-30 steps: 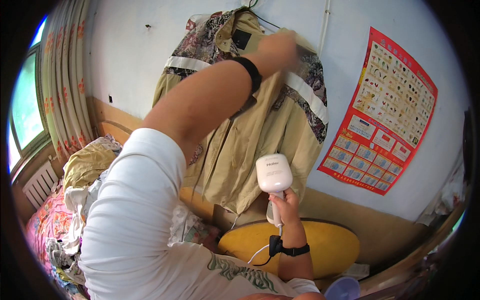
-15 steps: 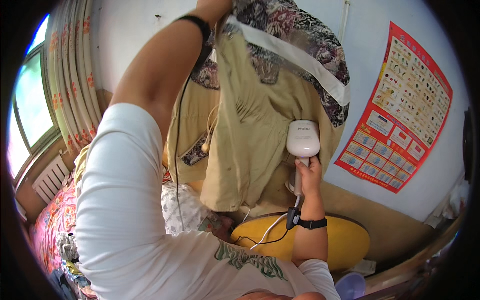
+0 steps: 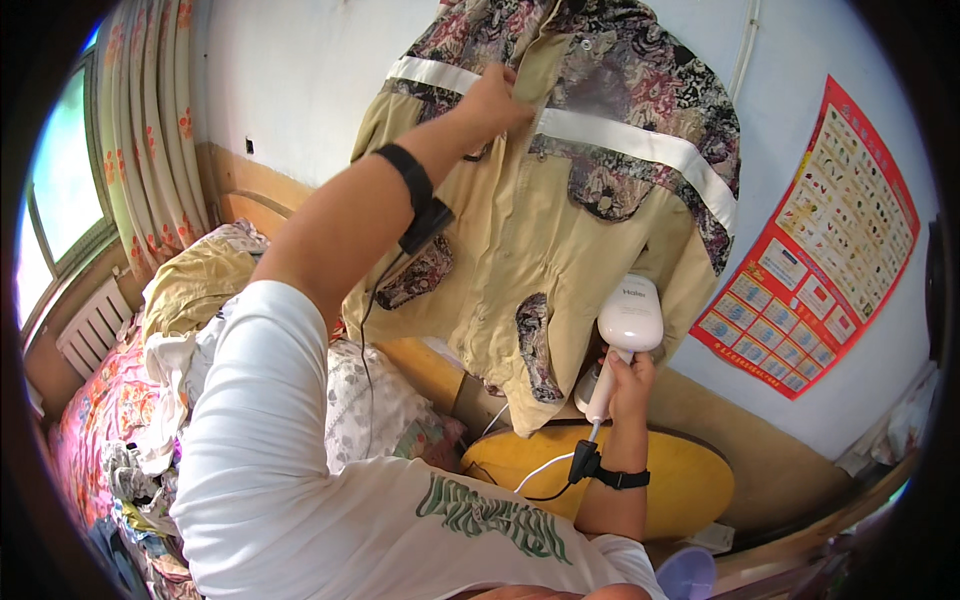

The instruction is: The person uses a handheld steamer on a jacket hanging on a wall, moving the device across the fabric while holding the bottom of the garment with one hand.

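A khaki jacket point(image 3: 480, 290) with dark floral patches and a white band across the chest hangs in front of me against the wall. My left hand point(image 3: 497, 103) is closed on its front edge at chest height; part of the fingers is hidden by the cloth. Low on the right, my right hand point(image 3: 630, 385) grips the handle of a white handheld garment steamer point(image 3: 632, 315). The steamer's head is close to the jacket's lower right side, near the sleeve; whether it touches the cloth I cannot tell. A white cord runs down from the handle.
Below the jacket stands a yellow round-edged board point(image 3: 680, 480). Heaped clothes point(image 3: 195, 290) and a pink floral cover point(image 3: 95, 430) lie at the left, beside a patterned pillow point(image 3: 370, 400). A red poster point(image 3: 815, 240) hangs on the right wall. A purple basin point(image 3: 687, 573) sits low down.
My left hand has come down from the top, and the raised jacket flap has dropped so its front shows. My right hand has shifted slightly down and right with the garment steamer.
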`<state>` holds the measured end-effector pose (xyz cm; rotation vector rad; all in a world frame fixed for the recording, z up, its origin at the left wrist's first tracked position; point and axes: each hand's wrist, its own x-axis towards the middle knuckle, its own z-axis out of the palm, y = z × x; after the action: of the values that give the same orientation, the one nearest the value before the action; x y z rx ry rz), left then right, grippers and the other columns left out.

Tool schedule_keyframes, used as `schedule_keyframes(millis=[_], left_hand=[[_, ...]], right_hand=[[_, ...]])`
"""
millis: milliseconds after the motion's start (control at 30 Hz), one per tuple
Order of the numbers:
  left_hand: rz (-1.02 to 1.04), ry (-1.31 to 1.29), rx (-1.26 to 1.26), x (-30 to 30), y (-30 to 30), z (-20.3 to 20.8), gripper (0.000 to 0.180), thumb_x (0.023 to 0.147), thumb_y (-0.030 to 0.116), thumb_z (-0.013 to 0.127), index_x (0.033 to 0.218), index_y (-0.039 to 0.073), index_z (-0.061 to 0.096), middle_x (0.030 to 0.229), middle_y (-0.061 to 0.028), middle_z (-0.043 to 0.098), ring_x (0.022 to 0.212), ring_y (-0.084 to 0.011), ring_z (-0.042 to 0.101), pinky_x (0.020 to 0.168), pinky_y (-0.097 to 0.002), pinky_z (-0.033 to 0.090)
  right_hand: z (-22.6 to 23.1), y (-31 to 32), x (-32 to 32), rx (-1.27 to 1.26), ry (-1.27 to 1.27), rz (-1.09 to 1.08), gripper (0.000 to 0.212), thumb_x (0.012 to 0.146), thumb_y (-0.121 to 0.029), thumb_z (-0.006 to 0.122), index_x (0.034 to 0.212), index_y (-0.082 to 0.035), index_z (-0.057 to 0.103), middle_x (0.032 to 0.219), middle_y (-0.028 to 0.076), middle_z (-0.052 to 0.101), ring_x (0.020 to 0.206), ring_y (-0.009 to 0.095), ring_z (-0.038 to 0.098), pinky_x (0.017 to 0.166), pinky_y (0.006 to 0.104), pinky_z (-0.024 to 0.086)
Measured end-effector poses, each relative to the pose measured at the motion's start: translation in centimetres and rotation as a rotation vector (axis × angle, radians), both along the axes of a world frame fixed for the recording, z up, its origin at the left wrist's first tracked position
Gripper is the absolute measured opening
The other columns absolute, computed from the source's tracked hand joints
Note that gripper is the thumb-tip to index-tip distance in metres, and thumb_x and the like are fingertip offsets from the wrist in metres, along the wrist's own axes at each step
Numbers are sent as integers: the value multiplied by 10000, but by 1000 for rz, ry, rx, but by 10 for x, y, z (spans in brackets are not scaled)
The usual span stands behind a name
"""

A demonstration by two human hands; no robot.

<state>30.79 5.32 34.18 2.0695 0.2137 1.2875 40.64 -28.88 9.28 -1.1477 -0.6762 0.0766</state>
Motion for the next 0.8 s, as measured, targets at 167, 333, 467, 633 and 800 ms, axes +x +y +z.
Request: schedule_keyframes(millis=[167,333,467,633,800], left_hand=[[-138,-58,-257,11,2,-93,546,818,400,709,1099,-40,551,934,-147,641,826,-186,614,728,-318,503],[-266,235,-357,-5,-17,-155,292,930,270,598,1029,-5,593,886,-20,592,797,-95,513,695,-265,437],[-252,145,-439,-9,-12,-177,263,948,256,569,1010,1,584,843,5,566,780,-76,479,682,-253,415],[-217,-345,-534,-21,-13,-177,254,974,205,506,791,30,486,607,34,344,571,-77,308,505,-285,298],[-134,-267,-424,-37,-6,-170,242,977,202,502,805,32,483,623,20,355,592,-74,322,516,-279,308]], right_hand=[[-1,-5,-24,-6,-132,-66,287,808,5,613,1085,63,566,1023,114,607,819,161,598,752,304,503],[-12,-11,-30,49,-217,-63,326,788,49,611,1108,73,556,1040,109,605,881,148,589,796,294,478],[7,-3,-49,-6,-258,35,355,777,64,602,1127,69,546,1071,105,601,925,144,584,825,286,471],[23,11,-69,74,-262,69,432,764,35,630,1180,59,518,1113,112,592,999,167,578,862,309,468],[40,22,-71,-11,-453,43,563,770,28,598,1301,40,412,1236,154,519,1083,210,553,876,344,490]])
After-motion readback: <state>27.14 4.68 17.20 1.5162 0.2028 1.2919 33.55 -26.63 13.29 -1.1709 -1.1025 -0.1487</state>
